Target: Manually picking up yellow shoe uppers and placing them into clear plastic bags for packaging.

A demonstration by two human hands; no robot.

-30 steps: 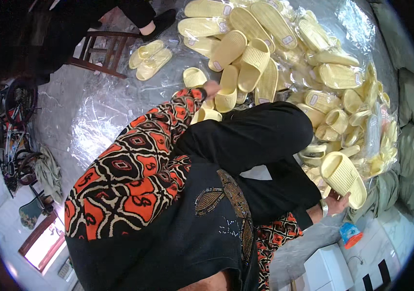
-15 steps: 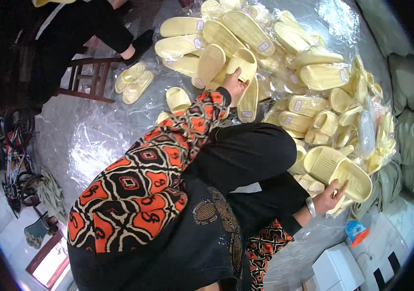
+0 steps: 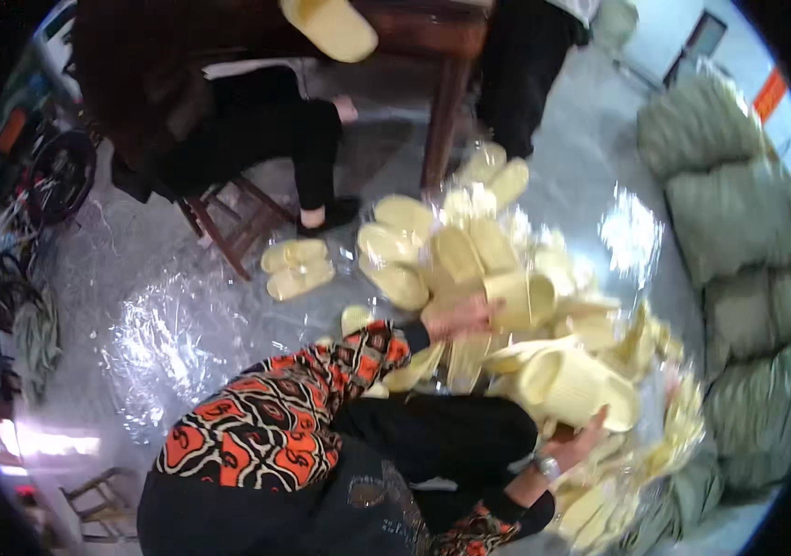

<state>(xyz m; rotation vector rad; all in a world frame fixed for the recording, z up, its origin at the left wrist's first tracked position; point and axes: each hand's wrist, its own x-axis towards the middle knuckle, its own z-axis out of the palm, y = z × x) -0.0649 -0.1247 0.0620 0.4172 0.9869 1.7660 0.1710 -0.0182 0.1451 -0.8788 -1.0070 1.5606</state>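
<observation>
A pale yellow slipper (image 3: 514,306) is in my left hand (image 3: 458,320), its fingers closed at the near edge, blurred by motion. My right hand (image 3: 577,448) grips another pale yellow slipper (image 3: 585,394) by its side edge, thumb and fingers around the rim. Both slippers are held over a heap of similar yellow slippers (image 3: 395,243), many in clear plastic bags. The two held slippers are close together, a short gap between them. My bent knee in dark trousers (image 3: 446,431) lies just below my hands.
Another person in dark clothes (image 3: 257,120) sits on a wooden stool (image 3: 233,218) by a brown table (image 3: 442,102). A second person's dark legs (image 3: 516,83) stand beyond. Stuffed green-grey sacks (image 3: 738,227) line the right side. A slipper pair (image 3: 298,269) lies apart on the floor.
The view has turned, so the table and the second person's legs now show. My hands have come closer together, each still with a slipper.
</observation>
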